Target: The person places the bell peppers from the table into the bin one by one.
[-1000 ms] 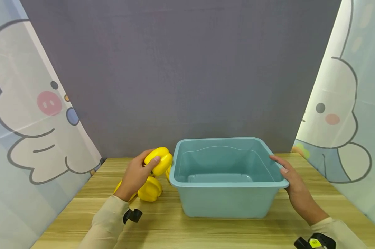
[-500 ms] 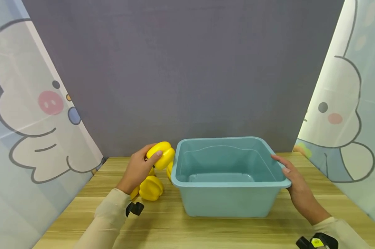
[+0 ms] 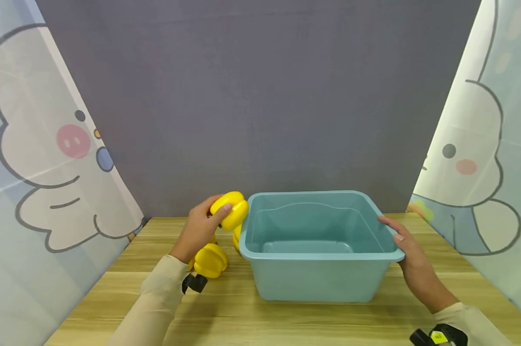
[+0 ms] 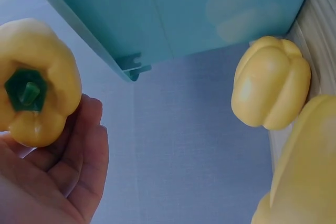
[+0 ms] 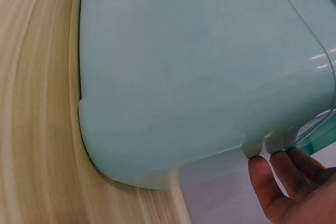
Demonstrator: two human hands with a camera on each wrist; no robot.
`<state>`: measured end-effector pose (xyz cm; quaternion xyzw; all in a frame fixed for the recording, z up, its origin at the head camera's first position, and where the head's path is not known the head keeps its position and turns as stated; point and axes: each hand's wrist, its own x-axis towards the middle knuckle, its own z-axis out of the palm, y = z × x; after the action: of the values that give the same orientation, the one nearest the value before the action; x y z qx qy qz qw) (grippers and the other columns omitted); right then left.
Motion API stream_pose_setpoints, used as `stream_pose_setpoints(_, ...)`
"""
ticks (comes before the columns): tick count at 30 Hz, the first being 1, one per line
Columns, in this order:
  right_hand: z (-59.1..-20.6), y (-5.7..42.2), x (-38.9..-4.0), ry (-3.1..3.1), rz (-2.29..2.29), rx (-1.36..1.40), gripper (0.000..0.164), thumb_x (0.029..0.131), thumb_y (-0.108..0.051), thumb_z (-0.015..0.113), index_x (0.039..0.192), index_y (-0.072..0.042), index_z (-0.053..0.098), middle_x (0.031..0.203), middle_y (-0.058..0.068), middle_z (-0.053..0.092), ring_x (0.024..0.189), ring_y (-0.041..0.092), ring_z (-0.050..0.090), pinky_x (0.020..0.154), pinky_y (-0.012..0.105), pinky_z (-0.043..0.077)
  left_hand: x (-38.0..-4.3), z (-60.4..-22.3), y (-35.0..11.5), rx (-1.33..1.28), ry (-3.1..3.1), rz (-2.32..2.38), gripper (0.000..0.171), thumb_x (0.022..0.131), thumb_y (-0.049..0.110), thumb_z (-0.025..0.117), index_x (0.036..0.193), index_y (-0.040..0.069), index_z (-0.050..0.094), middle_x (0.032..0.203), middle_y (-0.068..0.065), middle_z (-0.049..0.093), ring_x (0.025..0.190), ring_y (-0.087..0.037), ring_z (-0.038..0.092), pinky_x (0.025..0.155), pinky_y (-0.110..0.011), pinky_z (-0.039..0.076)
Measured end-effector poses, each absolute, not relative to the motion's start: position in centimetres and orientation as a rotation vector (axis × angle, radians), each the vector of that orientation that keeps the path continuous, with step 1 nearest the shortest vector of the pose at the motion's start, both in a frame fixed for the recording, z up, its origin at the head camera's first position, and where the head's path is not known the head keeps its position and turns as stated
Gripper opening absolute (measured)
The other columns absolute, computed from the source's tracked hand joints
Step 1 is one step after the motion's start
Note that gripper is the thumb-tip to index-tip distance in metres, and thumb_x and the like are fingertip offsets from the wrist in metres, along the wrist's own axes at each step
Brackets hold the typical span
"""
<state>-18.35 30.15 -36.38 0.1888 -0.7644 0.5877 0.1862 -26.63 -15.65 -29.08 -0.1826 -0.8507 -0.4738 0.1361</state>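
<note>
My left hand (image 3: 196, 229) holds a yellow bell pepper (image 3: 231, 210), raised beside the left rim of a blue-green plastic tub (image 3: 314, 281). In the left wrist view the held pepper's green stem (image 4: 27, 90) faces the camera, with fingers curled behind it. My right hand (image 3: 418, 269) grips the tub's right rim, thumb above and the other fingers at the underside, as the right wrist view shows. The tub stands upright on the wooden table, its visible floor bare.
More yellow bell peppers (image 3: 211, 261) lie left of the tub, partly behind my left wrist. Another pepper (image 3: 236, 237) sits close against the tub's left side. A grey curtain (image 3: 260, 105) hangs behind the table (image 3: 225, 317), with cartoon-print cloths at both sides.
My left hand has moved the bell pepper up and to the right, nearer the tub's rim. The right hand keeps its grip on the tub, which stays in place.
</note>
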Motion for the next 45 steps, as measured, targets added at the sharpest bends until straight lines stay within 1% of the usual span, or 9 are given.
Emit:
stream_pose_setpoints(7, -36.3, 30.1, -18.4, -2.142, 1.659, 0.540, 0.049, 0.110, -0.022, 0.020, 0.156, -0.012, 0.033, 0.151, -0.005, 0.031, 0.121, 0.016, 0.041, 0.085, 0.019, 0.039, -27.1, -29.1, -15.2, -0.566, -2.453, -1.373, 0.054, 0.097, 0.058, 0.057, 0.136, 0.021, 0.058, 0.113, -0.002, 0.064, 0.091, -0.023, 0.058, 0.081, -0.040, 0.050)
stream_pose_setpoints(16, -36.5, 30.2, -18.2, -2.152, 1.663, 0.569, 0.049, 0.110, -0.022, 0.019, 0.157, -0.012, 0.031, 0.152, -0.006, 0.030, 0.123, 0.014, 0.040, 0.086, 0.020, 0.038, -27.1, -29.2, -14.4, -0.579, -2.446, -1.378, 0.055, 0.097, 0.059, 0.056, 0.137, 0.022, 0.059, 0.116, -0.001, 0.065, 0.093, -0.023, 0.059, 0.083, -0.040, 0.051)
stream_pose_setpoints(26, -36.2, 29.9, -17.9, -2.210, 1.617, 0.509, 0.051, 0.110, -0.026, 0.017, 0.157, -0.011, 0.029, 0.154, -0.003, 0.027, 0.124, 0.015, 0.039, 0.087, 0.020, 0.039, -27.0, -28.8, -13.9, -0.604, -2.443, -1.358, 0.054, 0.097, 0.058, 0.058, 0.137, 0.022, 0.059, 0.112, -0.001, 0.066, 0.089, -0.022, 0.060, 0.080, -0.039, 0.052)
stream_pose_setpoints(31, -36.2, 29.9, -17.9, -2.204, 1.616, 0.515, 0.051, 0.110, -0.026, 0.017, 0.157, -0.011, 0.029, 0.154, -0.004, 0.027, 0.124, 0.014, 0.039, 0.087, 0.019, 0.038, -27.1, -28.6, -13.5, -0.601, -2.452, -1.349, 0.055, 0.095, 0.061, 0.058, 0.136, 0.024, 0.060, 0.113, 0.001, 0.066, 0.089, -0.021, 0.061, 0.080, -0.039, 0.052)
stream_pose_setpoints(37, -36.3, 29.9, -17.9, -2.168, 1.635, 0.543, 0.050, 0.110, -0.023, 0.018, 0.157, -0.012, 0.031, 0.153, -0.005, 0.028, 0.123, 0.015, 0.039, 0.086, 0.019, 0.038, -27.2, -28.3, -13.2, -0.626, -2.466, -1.330, 0.056, 0.094, 0.063, 0.058, 0.136, 0.025, 0.060, 0.110, 0.003, 0.066, 0.087, -0.021, 0.060, 0.077, -0.040, 0.051)
stream_pose_setpoints(45, -36.0, 29.8, -17.8, -2.186, 1.626, 0.514, 0.050, 0.111, -0.026, 0.017, 0.157, -0.010, 0.029, 0.154, -0.004, 0.027, 0.124, 0.014, 0.038, 0.087, 0.018, 0.038, -27.3, -27.8, -13.0, -0.681, -2.484, -1.280, 0.057, 0.094, 0.062, 0.059, 0.136, 0.024, 0.060, 0.108, 0.002, 0.067, 0.085, -0.022, 0.060, 0.076, -0.040, 0.052)
